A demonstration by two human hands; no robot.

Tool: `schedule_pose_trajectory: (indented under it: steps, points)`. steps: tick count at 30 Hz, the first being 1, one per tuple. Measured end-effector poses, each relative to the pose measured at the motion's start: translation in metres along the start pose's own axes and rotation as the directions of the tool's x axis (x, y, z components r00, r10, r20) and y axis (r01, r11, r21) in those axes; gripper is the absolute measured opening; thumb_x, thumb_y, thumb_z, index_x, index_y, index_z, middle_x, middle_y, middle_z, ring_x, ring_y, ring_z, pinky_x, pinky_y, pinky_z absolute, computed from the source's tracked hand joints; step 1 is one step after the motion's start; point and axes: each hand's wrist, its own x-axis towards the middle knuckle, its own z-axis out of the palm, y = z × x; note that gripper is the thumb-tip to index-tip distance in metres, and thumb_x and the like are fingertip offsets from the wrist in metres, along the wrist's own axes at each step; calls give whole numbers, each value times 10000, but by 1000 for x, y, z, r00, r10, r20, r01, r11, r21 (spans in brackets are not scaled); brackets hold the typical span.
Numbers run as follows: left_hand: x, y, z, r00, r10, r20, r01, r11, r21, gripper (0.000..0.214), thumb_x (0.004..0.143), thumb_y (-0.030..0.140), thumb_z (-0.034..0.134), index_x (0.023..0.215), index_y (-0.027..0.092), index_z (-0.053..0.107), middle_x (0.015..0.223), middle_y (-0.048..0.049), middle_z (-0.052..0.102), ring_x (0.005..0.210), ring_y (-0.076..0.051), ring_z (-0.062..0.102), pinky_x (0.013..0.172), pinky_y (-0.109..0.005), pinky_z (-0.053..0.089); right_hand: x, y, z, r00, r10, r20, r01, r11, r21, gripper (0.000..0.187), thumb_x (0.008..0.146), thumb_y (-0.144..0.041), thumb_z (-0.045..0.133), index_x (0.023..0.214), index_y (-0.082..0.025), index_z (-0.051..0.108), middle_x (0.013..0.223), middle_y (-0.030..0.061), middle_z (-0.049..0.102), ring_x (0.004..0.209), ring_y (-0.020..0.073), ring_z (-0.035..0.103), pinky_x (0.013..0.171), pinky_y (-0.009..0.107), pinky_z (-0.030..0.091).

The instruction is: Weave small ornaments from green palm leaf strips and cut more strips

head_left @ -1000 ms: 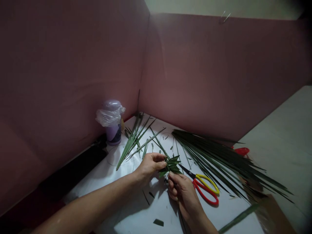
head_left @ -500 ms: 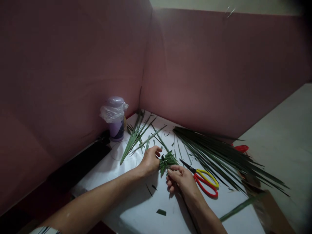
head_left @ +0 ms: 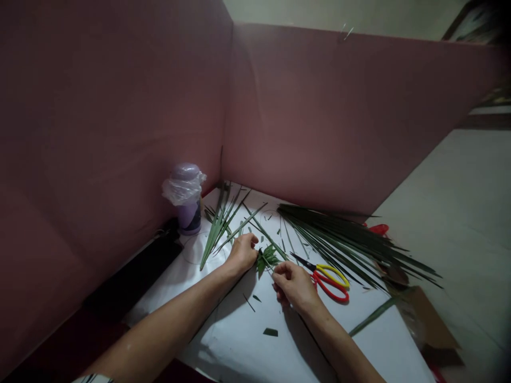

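A small spiky piece of folded green leaf (head_left: 268, 258) is between my two hands, over the white-covered table. My left hand (head_left: 243, 252) is closed at its left side, with the fingertips curled in and partly hidden. My right hand (head_left: 296, 286) pinches a thin leaf strip that runs from the piece's lower right. Just beyond my right hand lie scissors (head_left: 325, 277) with one yellow and one red handle, blades toward the piece. Long narrow green leaves (head_left: 217, 229) are loosely spread behind my left hand.
A large bundle of long leaves (head_left: 343, 242) lies at the right, overhanging the table (head_left: 223, 340). A purple bottle (head_left: 189, 217) wrapped in clear plastic stands at the back left. Leaf scraps (head_left: 270, 332) are scattered about. Pink panels (head_left: 295, 122) enclose the back; a cardboard box (head_left: 433, 319) sits right.
My right hand has drawn slightly away from the leaf piece, and the strip now shows between them. My left hand stays beside it. The whole view has shifted a little.
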Motion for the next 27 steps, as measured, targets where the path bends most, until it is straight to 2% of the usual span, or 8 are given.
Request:
schedule_pose_trajectory:
  steps: [4,9,13,16,22,27]
  points:
    - [-1,0,0,999,46,9,-46,999,-6,247,595,-1,545,774,142,639,647,-8,576,645,-124,518,624,-226,399,-9,1,0,1000,-15,-10,15,1000,-14,123,652,-189,568,759,-193,507,406,-63,530,309,117,506,282,182,351]
    - [1,1,-6,998,54,-38,-54,998,-20,208,614,57,571,784,151,645,685,-15,597,658,-125,525,643,-236,400,-28,4,-1,999,21,-36,-22,999,-38,76,707,-270,533,726,-199,515,412,-43,543,295,127,484,280,203,322]
    - [6,5,-13,995,55,-86,-60,997,-46,202,662,97,530,826,140,640,760,-40,634,691,-124,550,660,-234,407,-34,2,-1,989,-110,-95,91,978,-188,127,731,-275,504,627,-206,526,404,-28,541,374,145,535,379,227,373]
    - [13,11,-16,994,66,-88,-72,996,-61,191,660,126,538,820,135,641,783,-51,648,717,-130,566,674,-235,411,-29,-5,0,981,-154,-119,118,956,-268,165,726,-253,487,567,-214,507,390,-23,539,386,153,540,409,239,371]
    - [14,30,-29,994,95,-52,-98,994,-55,159,643,194,581,775,141,652,728,-48,648,666,-135,564,614,-234,400,-17,-11,5,989,-106,-102,80,969,-232,176,698,-221,464,524,-220,488,354,-24,537,349,143,521,381,229,332]
    - [-6,39,-48,990,138,11,-138,990,-3,141,658,214,552,747,160,648,702,-31,643,628,-130,550,574,-227,376,-25,-6,-1,995,-47,-87,32,986,-166,179,707,-251,464,532,-212,462,313,-32,518,258,113,448,296,199,274]
